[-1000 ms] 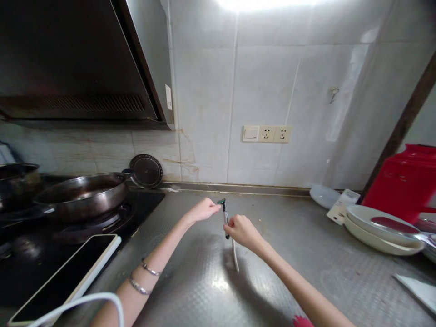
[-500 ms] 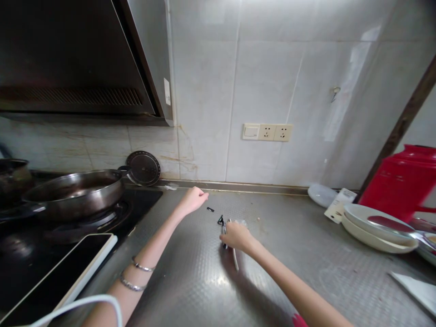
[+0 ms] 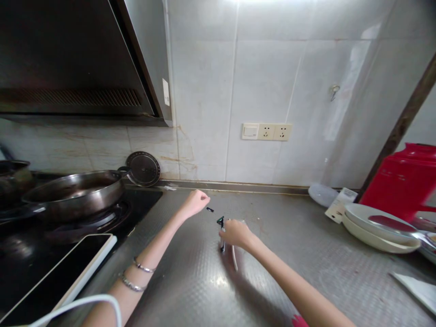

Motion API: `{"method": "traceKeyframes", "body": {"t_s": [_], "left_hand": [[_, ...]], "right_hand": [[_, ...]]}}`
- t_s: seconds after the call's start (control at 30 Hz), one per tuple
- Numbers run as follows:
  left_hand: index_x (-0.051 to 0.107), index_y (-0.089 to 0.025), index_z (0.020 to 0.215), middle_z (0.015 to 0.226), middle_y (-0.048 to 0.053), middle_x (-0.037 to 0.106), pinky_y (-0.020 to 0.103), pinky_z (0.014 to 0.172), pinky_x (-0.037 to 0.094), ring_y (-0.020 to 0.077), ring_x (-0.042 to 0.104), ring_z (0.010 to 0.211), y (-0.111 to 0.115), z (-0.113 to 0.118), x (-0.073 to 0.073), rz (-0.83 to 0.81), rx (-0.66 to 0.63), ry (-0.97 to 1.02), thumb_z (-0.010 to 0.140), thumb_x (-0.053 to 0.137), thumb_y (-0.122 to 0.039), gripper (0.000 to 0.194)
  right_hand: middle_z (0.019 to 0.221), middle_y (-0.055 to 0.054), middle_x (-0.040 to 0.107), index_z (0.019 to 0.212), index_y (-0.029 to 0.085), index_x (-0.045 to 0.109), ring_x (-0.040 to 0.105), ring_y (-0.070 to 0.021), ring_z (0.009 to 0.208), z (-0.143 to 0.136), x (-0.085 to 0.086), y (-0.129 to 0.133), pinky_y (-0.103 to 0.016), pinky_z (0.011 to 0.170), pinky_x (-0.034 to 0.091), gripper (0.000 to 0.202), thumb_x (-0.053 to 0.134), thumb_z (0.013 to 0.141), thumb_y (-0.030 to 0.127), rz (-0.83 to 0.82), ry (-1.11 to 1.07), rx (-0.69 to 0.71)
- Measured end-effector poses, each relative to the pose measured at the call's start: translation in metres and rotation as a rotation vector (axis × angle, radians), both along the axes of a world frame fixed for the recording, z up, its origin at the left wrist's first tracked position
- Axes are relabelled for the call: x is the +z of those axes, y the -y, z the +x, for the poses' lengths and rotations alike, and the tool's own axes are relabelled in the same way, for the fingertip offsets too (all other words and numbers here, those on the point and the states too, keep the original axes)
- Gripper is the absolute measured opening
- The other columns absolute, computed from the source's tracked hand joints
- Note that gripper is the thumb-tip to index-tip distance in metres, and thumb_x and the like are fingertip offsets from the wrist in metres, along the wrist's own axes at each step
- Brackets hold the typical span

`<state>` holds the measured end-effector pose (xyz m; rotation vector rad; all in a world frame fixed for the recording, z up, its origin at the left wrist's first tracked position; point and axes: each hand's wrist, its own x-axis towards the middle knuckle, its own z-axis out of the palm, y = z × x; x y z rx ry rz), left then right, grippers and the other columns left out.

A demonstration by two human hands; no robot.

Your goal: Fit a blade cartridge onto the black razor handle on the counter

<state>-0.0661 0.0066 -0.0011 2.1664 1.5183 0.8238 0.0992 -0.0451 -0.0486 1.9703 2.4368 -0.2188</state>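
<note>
My right hand (image 3: 235,233) is closed around the handle of a razor (image 3: 222,245), low over the steel counter. The dark razor head (image 3: 220,220) points away from me, beyond my fingertips. Below that hand shows a thin white stick-like piece (image 3: 235,260); its upper part is hidden, so its kind is unclear. My left hand (image 3: 195,203) hovers to the left with curled fingers, thumb and forefinger drawn together; whatever they might hold cannot be made out. Just right of it lies a small black strip-shaped piece (image 3: 210,209). Something clear (image 3: 242,221) is partly hidden behind my right hand.
On the left, a steel pan (image 3: 76,186) sits on the stove, with a phone (image 3: 64,277) and white cable (image 3: 102,297) nearer me. At right stand stacked bowls (image 3: 376,234), a clear lid (image 3: 323,195) and a red jug (image 3: 398,181).
The razor has tilted slightly, its handle end shifting left a little in my right hand. My left hand has dropped a touch, with a small gap now visible between its fingers.
</note>
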Motion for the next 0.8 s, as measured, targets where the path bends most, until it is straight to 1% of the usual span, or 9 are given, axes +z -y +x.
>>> {"method": "traceKeyframes", "body": {"t_s": [0.07, 0.1, 0.17, 0.23, 0.3, 0.4, 0.47, 0.6, 0.8], "left_hand": [[0.069, -0.014, 0.081, 0.091, 0.008, 0.069, 0.028, 0.083, 0.040, 0.0219, 0.060, 0.091, -0.007, 0.001, -0.010, 0.064, 0.015, 0.012, 0.070, 0.053, -0.028, 0.024], [0.069, -0.013, 0.085, 0.096, 0.010, 0.068, 0.029, 0.085, 0.040, 0.0225, 0.060, 0.095, -0.012, 0.002, -0.017, 0.050, 0.039, 0.028, 0.067, 0.056, -0.026, 0.025], [0.068, -0.012, 0.089, 0.098, 0.011, 0.068, 0.029, 0.084, 0.043, 0.0218, 0.061, 0.094, -0.024, 0.003, -0.036, 0.000, 0.071, 0.062, 0.064, 0.060, -0.022, 0.028], [0.067, -0.011, 0.092, 0.097, 0.012, 0.068, 0.030, 0.084, 0.044, 0.0201, 0.062, 0.091, -0.036, 0.004, -0.057, -0.012, 0.103, 0.072, 0.066, 0.059, -0.019, 0.028], [0.066, -0.012, 0.096, 0.101, 0.012, 0.067, 0.030, 0.086, 0.043, 0.0195, 0.061, 0.095, -0.045, 0.003, -0.076, -0.002, 0.151, 0.072, 0.068, 0.058, -0.016, 0.029], [0.065, -0.012, 0.097, 0.105, 0.012, 0.064, 0.031, 0.089, 0.040, 0.0211, 0.057, 0.101, -0.054, 0.000, -0.097, 0.025, 0.215, 0.036, 0.070, 0.060, -0.021, 0.029], [0.064, -0.013, 0.097, 0.103, 0.011, 0.065, 0.032, 0.089, 0.038, 0.0226, 0.055, 0.102, -0.057, 0.000, -0.103, 0.035, 0.247, 0.003, 0.069, 0.063, -0.026, 0.031], [0.061, -0.016, 0.103, 0.098, 0.009, 0.065, 0.033, 0.087, 0.036, 0.0248, 0.051, 0.103, -0.059, 0.006, -0.108, 0.052, 0.295, -0.059, 0.069, 0.063, -0.035, 0.039], [0.058, -0.018, 0.107, 0.105, 0.010, 0.062, 0.034, 0.086, 0.034, 0.0268, 0.048, 0.105, -0.057, 0.023, -0.113, 0.116, 0.328, -0.225, 0.068, 0.063, -0.042, 0.045]], "right_hand": [[0.097, -0.018, 0.068, 0.095, 0.013, 0.067, 0.064, -0.0287, 0.090, 0.012, 0.005, -0.002, -0.034, 0.070, 0.048, 0.037, 0.041, 0.080, 0.033, 0.027, -0.014, 0.007], [0.095, -0.018, 0.068, 0.093, 0.012, 0.068, 0.064, -0.0287, 0.088, 0.019, 0.008, -0.003, -0.034, 0.069, 0.048, 0.038, 0.040, 0.081, 0.034, 0.038, -0.021, 0.003], [0.091, -0.018, 0.069, 0.087, 0.012, 0.069, 0.065, -0.0280, 0.084, 0.034, 0.013, -0.005, -0.032, 0.064, 0.047, 0.036, 0.040, 0.080, 0.033, 0.050, -0.037, -0.016], [0.085, -0.018, 0.069, 0.082, 0.011, 0.069, 0.066, -0.0262, 0.080, 0.050, 0.015, -0.007, -0.029, 0.061, 0.046, 0.032, 0.043, 0.078, 0.030, 0.043, -0.046, -0.038], [0.082, -0.017, 0.069, 0.078, 0.012, 0.069, 0.066, -0.0250, 0.077, 0.064, 0.015, -0.009, -0.027, 0.059, 0.045, 0.030, 0.044, 0.077, 0.028, 0.039, -0.041, -0.064], [0.082, -0.017, 0.069, 0.078, 0.013, 0.068, 0.066, -0.0263, 0.078, 0.079, 0.009, -0.009, -0.028, 0.059, 0.044, 0.028, 0.044, 0.076, 0.027, 0.081, 0.000, -0.089], [0.083, -0.017, 0.069, 0.079, 0.013, 0.068, 0.065, -0.0271, 0.079, 0.085, 0.005, -0.009, -0.029, 0.059, 0.044, 0.028, 0.043, 0.076, 0.026, 0.110, 0.026, -0.089], [0.085, -0.018, 0.068, 0.082, 0.013, 0.069, 0.065, -0.0285, 0.081, 0.089, 0.001, -0.006, -0.031, 0.059, 0.044, 0.031, 0.041, 0.077, 0.026, 0.126, 0.049, -0.077], [0.086, -0.019, 0.068, 0.085, 0.013, 0.069, 0.065, -0.0285, 0.081, 0.089, 0.000, -0.002, -0.032, 0.061, 0.044, 0.033, 0.040, 0.079, 0.027, 0.120, 0.059, -0.083]]}}
